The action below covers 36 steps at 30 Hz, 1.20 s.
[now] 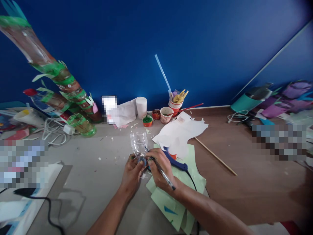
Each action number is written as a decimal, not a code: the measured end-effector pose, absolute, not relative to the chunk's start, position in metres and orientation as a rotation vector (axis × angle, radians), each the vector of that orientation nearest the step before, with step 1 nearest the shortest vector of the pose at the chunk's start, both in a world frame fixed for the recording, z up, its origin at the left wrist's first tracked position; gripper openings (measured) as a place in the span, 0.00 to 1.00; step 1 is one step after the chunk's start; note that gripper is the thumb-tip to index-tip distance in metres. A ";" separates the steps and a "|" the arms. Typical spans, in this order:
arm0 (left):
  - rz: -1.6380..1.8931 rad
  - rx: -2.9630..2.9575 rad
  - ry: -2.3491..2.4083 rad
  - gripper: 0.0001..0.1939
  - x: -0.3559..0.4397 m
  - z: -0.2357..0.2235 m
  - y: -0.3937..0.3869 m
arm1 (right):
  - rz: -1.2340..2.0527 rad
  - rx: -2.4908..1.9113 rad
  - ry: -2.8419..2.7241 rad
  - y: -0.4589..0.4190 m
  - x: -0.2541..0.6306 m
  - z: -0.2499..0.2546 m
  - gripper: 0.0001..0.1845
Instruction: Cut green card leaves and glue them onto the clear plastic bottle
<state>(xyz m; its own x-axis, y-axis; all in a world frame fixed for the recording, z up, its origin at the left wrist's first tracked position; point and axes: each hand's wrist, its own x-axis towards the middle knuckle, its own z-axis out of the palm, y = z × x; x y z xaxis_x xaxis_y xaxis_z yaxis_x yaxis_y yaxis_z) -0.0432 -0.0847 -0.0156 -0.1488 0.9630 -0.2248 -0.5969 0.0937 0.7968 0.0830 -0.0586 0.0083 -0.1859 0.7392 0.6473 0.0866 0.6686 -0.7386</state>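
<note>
My left hand (132,173) is closed around the narrow end of a clear plastic bottle piece (139,142), whose wide part points away from me. Something bluish and round shows at that narrow end, under the left thumb. In my right hand (160,164) is a pen (166,178) with a clear barrel, its dark end slanting back toward my wrist. The right fingertips meet the bottle piece's right side, and the pen's tip is hard to make out there. Just beyond the right hand lies a blue glue gun (179,164) with a black cord, partly hidden by that hand.
Green paper sheets (168,202) and torn white paper (181,130) lie around my right arm. A wooden stick (216,156) rests farther right. Paint cups (147,120) and a cup of plastic cutlery (175,106) line the blue wall. Decorated bottle trunks (66,78) stand left.
</note>
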 end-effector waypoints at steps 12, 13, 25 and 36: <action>1.494 0.453 0.963 0.14 -0.050 -0.015 -0.084 | 0.557 -0.890 -1.765 -0.059 0.082 0.001 0.19; 1.508 0.449 0.962 0.14 -0.051 -0.014 -0.083 | 0.535 -0.910 -1.805 -0.057 0.081 0.001 0.19; 1.658 0.499 1.050 0.12 -0.067 -0.019 -0.076 | 0.295 -1.185 -2.314 -0.054 0.085 -0.005 0.23; 1.686 0.558 1.079 0.13 -0.070 -0.021 -0.075 | 0.265 -1.229 -2.425 -0.056 0.082 -0.009 0.23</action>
<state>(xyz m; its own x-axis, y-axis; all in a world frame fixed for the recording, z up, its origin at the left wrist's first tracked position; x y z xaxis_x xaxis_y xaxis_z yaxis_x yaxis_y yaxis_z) -0.0703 -0.0747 -0.0206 -0.3788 0.9163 -0.1299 -0.5019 -0.0855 0.8607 0.0825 -0.0556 -0.0089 -0.5292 0.8043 0.2704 0.7269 0.5941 -0.3445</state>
